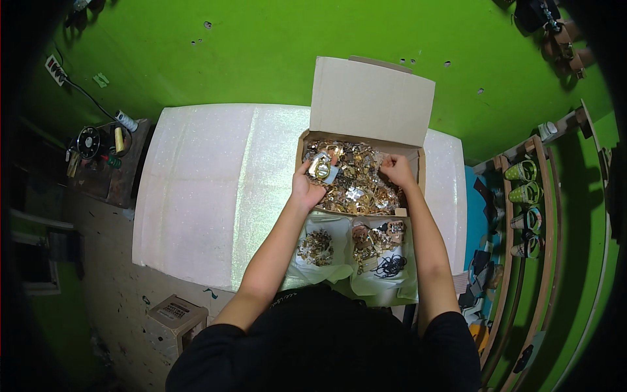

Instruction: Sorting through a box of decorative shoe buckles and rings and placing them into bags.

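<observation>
An open cardboard box full of gold and silver metal fittings stands on the table, its lid raised at the back. Over the box's left side, my left hand holds a shiny gold buckle-like piece, with something pale behind or under it. My right hand reaches into the right side of the box, fingers drawn together among the fittings. Whatever those fingers grip is too small to make out. Closer to me, a left white tray and a right white tray contain smaller fittings.
Pale shimmering sheeting covers the table. Black cord-like pieces lie in the right tray. A wooden rack with several sandals stands at the right. To the left are a sewing-type machine, thread spools and a stool.
</observation>
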A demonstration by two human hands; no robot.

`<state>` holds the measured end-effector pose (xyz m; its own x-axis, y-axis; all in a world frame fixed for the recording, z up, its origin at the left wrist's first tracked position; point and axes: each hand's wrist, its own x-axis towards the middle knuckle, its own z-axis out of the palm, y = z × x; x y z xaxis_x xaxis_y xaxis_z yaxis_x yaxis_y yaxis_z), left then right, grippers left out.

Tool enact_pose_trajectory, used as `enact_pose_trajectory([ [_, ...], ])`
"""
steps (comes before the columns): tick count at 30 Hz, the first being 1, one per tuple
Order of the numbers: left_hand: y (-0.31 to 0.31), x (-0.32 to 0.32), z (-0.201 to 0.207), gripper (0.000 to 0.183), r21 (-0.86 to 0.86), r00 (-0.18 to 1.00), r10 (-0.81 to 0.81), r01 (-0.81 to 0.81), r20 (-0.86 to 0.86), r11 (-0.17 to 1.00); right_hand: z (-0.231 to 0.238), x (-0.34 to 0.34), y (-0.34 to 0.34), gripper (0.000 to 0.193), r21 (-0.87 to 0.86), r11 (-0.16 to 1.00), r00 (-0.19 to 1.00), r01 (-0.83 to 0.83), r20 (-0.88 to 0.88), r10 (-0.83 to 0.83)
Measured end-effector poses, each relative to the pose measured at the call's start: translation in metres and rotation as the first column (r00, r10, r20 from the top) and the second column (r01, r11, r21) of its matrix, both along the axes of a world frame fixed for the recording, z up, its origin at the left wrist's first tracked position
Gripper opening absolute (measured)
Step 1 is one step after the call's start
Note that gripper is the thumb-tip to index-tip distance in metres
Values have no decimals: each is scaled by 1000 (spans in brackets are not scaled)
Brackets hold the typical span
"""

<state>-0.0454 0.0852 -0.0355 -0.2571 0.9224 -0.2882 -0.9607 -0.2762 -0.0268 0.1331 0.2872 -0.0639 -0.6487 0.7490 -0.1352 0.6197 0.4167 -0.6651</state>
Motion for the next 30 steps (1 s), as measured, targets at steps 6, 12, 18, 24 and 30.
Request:
enact_pose_trajectory([
  [6,8,8,4,40,-36,999,-30,31,32,999,80,-58,-93,7,-353,908,851,-226,-526,7],
  [12,19,9,-7,47,13,992,-117,117,37,993,106,-75,-125,6,247,896,826,-369,-355,438],
  [18,18,12,0,47,54,989,-143,140,44,989,113,-71,-129,9,40,945,851,-325,-424,311],
  [24,17,11,3,41,133,997,-14,4,73,991,107,-39,-80,19,-48,998,864,46,-500,-64],
  [30,17,11,4,38,143,997,-6,-5,82,990,35,13,-14,19,-155,980,975,125,-166,-150],
])
